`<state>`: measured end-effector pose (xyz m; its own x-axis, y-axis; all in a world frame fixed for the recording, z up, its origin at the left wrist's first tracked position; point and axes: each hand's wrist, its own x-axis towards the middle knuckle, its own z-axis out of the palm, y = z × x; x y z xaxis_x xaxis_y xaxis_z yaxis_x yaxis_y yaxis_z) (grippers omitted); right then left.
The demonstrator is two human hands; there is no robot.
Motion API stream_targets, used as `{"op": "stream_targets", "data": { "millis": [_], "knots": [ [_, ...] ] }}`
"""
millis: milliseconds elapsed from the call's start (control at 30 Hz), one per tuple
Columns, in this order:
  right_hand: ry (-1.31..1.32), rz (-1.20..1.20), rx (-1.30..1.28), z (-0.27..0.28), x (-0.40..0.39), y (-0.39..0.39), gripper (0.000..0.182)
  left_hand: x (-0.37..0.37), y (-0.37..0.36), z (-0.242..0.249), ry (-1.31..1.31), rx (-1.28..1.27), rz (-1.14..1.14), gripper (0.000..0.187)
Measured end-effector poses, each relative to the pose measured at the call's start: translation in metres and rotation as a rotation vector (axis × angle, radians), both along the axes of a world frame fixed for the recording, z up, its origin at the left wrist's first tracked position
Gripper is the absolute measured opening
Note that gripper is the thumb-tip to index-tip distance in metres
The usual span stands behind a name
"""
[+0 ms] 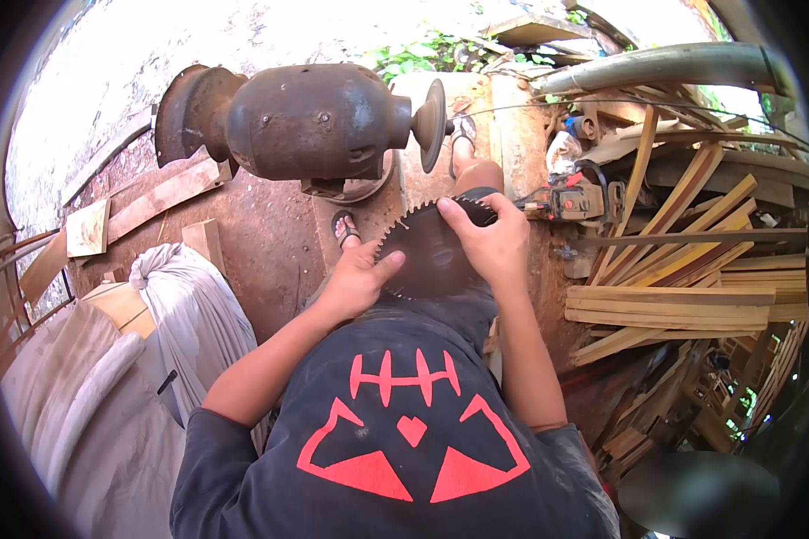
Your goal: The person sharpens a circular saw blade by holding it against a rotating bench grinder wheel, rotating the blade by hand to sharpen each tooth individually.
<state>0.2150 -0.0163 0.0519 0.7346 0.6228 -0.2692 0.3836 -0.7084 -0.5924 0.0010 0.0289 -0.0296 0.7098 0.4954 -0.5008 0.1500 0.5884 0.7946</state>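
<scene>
- Biggest thing we've got here is the reddish-brown floor [265, 229], running under pretty much everything.
- On our left we see a pale cloth [189, 301], bunched up at its top.
- Over on the right there's a messy pile of wooden strips [670, 305], some lying flat, others leaning at angles.
- Up ahead we have a rusty-looking bench grinder [310, 121], with a thin disc [431, 126] on its right end.
- Next to the strips we spot a chainsaw [571, 200].
- Then our circular saw blade [427, 254]: it's just above the lap, on the near side of the grinder, teeth showing along the top edge.
- Right hand [497, 238]: we're pinching the blade's upper right rim, thumb on the face, fingers curled behind.
- Left hand [358, 281]: we've got the left rim, thumb on the face, hand partly closed; we can't tell how the hidden fingers sit.
</scene>
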Motion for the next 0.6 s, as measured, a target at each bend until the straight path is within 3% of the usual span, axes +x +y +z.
{"op": "stream_targets", "data": {
  "millis": [133, 233, 333, 433, 600],
  "knots": [
    [-0.023, 0.031, 0.041, -0.017, 0.001, 0.004, 0.052, 0.007, 0.0, 0.01, 0.183, 0.091, -0.111, 0.035],
    [-0.015, 0.04, 0.022, -0.018, 0.003, 0.008, 0.052, 0.017, 0.009, 0.036, 0.304, -0.123, -0.034, 0.037],
    [-0.013, 0.049, 0.024, -0.022, 0.005, 0.014, 0.052, 0.019, 0.006, 0.027, 0.216, -0.047, 0.06, 0.04],
    [-0.005, 0.063, 0.023, -0.027, 0.005, 0.019, 0.053, 0.019, 0.005, 0.008, 0.309, 0.125, 0.017, 0.042],
    [0.036, 0.083, -0.037, -0.019, 0.009, 0.027, 0.056, 0.025, 0.01, 0.017, 0.385, 0.157, 0.016, 0.043]
  ]
}}
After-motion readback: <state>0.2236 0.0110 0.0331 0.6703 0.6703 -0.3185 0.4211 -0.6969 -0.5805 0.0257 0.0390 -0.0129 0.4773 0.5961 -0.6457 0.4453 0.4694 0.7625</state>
